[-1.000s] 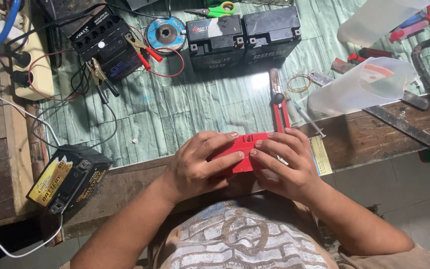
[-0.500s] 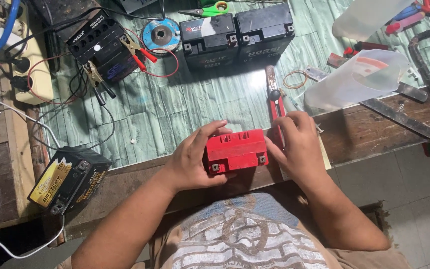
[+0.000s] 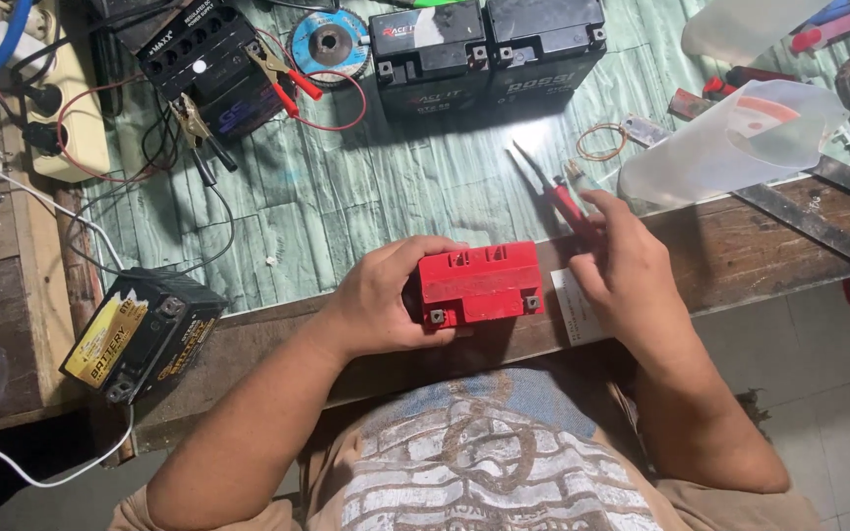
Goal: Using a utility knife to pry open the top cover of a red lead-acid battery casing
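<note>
— What did we have in hand at that moment?

— Our left hand (image 3: 386, 300) was wrapped around the left end of a small red battery (image 3: 479, 285), fingers curled over its top edge. The battery sat at the near edge of the workbench (image 3: 759, 246), roughly at the centre of the view. It was a squat red box with moulded ridges along the top face and a small metal terminal at each lower corner.

— And our right hand (image 3: 622, 270)?

— Just at 3 o'clock of the battery, closed around the red-handled pliers (image 3: 553, 192), whose points aimed toward 11 o'clock. A white paper strip (image 3: 575, 313) lay under that hand (we could not make out what was on it).

— What packaging and labels did we see?

— At 12 o'clock, two black batteries (image 3: 489, 49) stood side by side with pale lettering on their fronts. At 10 o'clock, another black battery (image 3: 204, 69) lay with its cell holes showing, red and black clips (image 3: 287, 74) beside it. At 9 o'clock, off the bench's edge, a black battery with a yellow label (image 3: 140, 334) sat tilted. At 2 o'clock, a translucent plastic jug (image 3: 730, 143) lay on its side, bearing a red and white label.
</note>
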